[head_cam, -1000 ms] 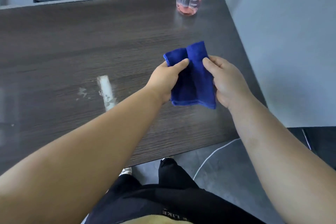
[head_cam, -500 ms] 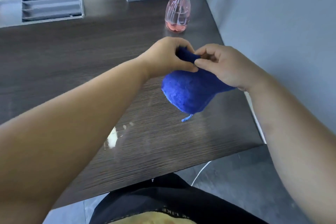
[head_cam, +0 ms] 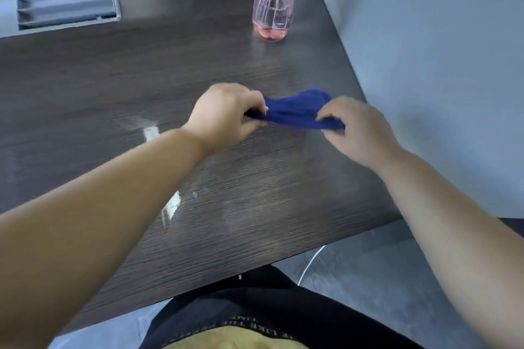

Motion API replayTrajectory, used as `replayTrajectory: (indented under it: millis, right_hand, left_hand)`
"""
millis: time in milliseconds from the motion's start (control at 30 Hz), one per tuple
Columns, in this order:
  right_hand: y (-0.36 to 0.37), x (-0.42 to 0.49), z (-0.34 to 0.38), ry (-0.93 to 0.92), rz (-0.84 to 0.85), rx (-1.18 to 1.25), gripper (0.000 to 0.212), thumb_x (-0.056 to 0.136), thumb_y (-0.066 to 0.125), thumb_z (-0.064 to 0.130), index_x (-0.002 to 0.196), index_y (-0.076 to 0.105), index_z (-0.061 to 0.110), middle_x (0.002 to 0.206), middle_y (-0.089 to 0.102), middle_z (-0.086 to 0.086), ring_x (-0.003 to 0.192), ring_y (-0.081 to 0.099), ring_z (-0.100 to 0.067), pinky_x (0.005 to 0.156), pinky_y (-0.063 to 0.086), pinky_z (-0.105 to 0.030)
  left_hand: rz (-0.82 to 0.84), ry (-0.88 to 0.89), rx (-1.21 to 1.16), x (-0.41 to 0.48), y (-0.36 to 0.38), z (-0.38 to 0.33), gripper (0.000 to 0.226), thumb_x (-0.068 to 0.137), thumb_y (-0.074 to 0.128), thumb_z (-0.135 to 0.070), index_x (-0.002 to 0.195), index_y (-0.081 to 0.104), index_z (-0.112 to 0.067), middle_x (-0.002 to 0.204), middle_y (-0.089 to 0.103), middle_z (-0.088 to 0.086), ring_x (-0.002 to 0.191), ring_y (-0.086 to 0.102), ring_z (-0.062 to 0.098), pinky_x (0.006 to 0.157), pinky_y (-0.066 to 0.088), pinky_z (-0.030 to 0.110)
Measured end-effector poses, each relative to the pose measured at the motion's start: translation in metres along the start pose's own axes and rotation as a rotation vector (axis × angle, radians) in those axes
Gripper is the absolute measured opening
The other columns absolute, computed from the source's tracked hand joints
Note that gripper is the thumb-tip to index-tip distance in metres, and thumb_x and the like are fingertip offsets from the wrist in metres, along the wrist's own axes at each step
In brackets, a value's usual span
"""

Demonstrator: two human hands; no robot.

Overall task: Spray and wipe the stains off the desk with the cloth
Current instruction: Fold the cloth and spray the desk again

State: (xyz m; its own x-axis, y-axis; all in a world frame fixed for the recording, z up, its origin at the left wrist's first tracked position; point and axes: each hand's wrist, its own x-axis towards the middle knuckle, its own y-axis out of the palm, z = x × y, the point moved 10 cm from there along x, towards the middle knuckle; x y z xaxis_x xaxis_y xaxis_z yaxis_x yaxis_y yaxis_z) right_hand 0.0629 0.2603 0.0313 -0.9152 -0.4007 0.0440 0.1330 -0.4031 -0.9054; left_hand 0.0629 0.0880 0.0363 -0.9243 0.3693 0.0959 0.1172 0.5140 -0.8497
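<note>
Both hands now pinch the blue cloth [head_cam: 295, 111] by its ends, the left hand [head_cam: 226, 116] closed on one end and the right hand [head_cam: 354, 127] closed on the other, so the cloth runs as a low, bunched band between the two grips; half a second ago it hung as a rounded pouch under hands held close together, and a second ago it was a flat folded pad held upright between them. The hands have thus drawn apart and dropped toward the desk [head_cam: 85, 79], though I cannot tell whether the cloth touches the wood. This reads as refolding or laying the cloth out, not wiping. The white stains [head_cam: 173, 204] lie well on the near side of the left grip, partly hidden by that forearm, and look untouched, with a paler smear [head_cam: 150, 132] just beside the left wrist. The spray bottle [head_cam: 272, 8] stands upright well beyond the grips, unheld, so spraying looks like the next step
</note>
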Motion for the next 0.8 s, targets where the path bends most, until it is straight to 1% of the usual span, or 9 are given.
replayTrajectory:
  millis: [67,133,233,333,467,533,633,700,800]
  right_hand:
    - [0.056,-0.032,-0.003,0.017,0.272,-0.049,0.02,0.079,0.066,0.014,0.099,0.068,0.018,0.101,0.068,0.001,0.094,0.062,-0.026,0.078,0.049,-0.037]
    - [0.081,-0.053,0.001,-0.017,0.347,-0.041,0.019,0.082,0.064,0.016,0.101,0.066,0.018,0.1,0.067,0.002,0.095,0.06,-0.024,0.077,0.047,-0.036]
    - [0.078,-0.05,-0.008,0.109,0.341,0.01,0.019,0.091,0.057,0.023,0.109,0.06,0.017,0.087,0.063,0.003,0.082,0.056,-0.022,0.07,0.04,-0.031]
    - [0.074,-0.034,-0.027,0.267,0.302,0.108,0.024,0.092,0.057,0.026,0.114,0.058,0.018,0.075,0.055,0.008,0.074,0.053,-0.018,0.067,0.036,-0.029]
    - [0.058,-0.018,-0.039,0.355,0.086,0.033,0.04,0.084,0.068,0.022,0.121,0.054,0.02,0.114,0.056,0.001,0.101,0.053,-0.021,0.074,0.042,-0.031]
    - [0.056,-0.018,-0.019,0.182,0.023,-0.073,0.04,0.078,0.071,0.014,0.117,0.06,0.016,0.118,0.054,-0.005,0.104,0.051,-0.028,0.076,0.047,-0.038]
    - [0.065,-0.037,0.009,-0.069,-0.02,-0.117,0.024,0.083,0.057,0.02,0.102,0.069,0.011,0.106,0.062,-0.007,0.095,0.057,-0.031,0.074,0.052,-0.04]
    - [0.083,-0.051,0.009,-0.093,0.076,-0.13,0.036,0.087,0.046,0.028,0.108,0.068,0.01,0.112,0.062,-0.008,0.102,0.057,-0.029,0.075,0.054,-0.04]
    - [0.096,-0.054,-0.002,-0.092,0.142,-0.18,0.04,0.09,0.05,0.029,0.123,0.06,0.01,0.127,0.057,-0.01,0.119,0.051,-0.029,0.094,0.047,-0.046]
  left_hand:
    - [0.225,0.018,0.1,-0.032,0.051,0.003,0.018,0.078,0.067,-0.025,0.09,0.07,-0.013,0.092,0.071,0.006,0.091,0.065,0.029,0.096,0.044,0.042]
    - [0.356,0.021,0.143,-0.06,0.085,0.005,0.017,0.083,0.065,-0.024,0.096,0.067,-0.012,0.098,0.069,0.004,0.098,0.062,0.027,0.098,0.038,0.037]
    - [0.238,-0.065,0.051,-0.063,0.079,0.011,0.021,0.089,0.061,-0.025,0.1,0.062,-0.007,0.089,0.068,0.01,0.088,0.062,0.032,0.081,0.042,0.035]
    - [0.188,-0.32,-0.016,-0.047,0.07,0.035,0.024,0.091,0.056,-0.034,0.107,0.058,-0.016,0.082,0.063,0.002,0.085,0.06,0.028,0.075,0.044,0.033]
    - [0.095,-0.533,-0.068,-0.033,0.063,0.057,0.032,0.087,0.061,-0.035,0.115,0.054,-0.022,0.107,0.061,0.0,0.103,0.055,0.025,0.086,0.048,0.04]
    - [0.031,-0.466,0.039,-0.035,0.061,0.052,0.036,0.086,0.061,-0.033,0.119,0.055,-0.021,0.12,0.054,0.002,0.112,0.047,0.028,0.09,0.046,0.043]
    - [-0.088,-0.129,0.227,-0.052,0.06,0.01,0.031,0.084,0.051,-0.036,0.106,0.066,-0.02,0.113,0.062,0.005,0.104,0.053,0.032,0.086,0.049,0.046]
    - [0.134,-0.02,0.339,-0.072,0.092,-0.003,0.047,0.087,0.038,-0.046,0.123,0.06,-0.025,0.13,0.057,0.003,0.12,0.05,0.029,0.102,0.038,0.049]
    - [0.475,-0.114,0.445,-0.089,0.126,0.015,0.063,0.094,0.019,-0.054,0.15,0.004,-0.029,0.159,0.003,-0.003,0.147,0.004,0.021,0.115,-0.003,0.051]
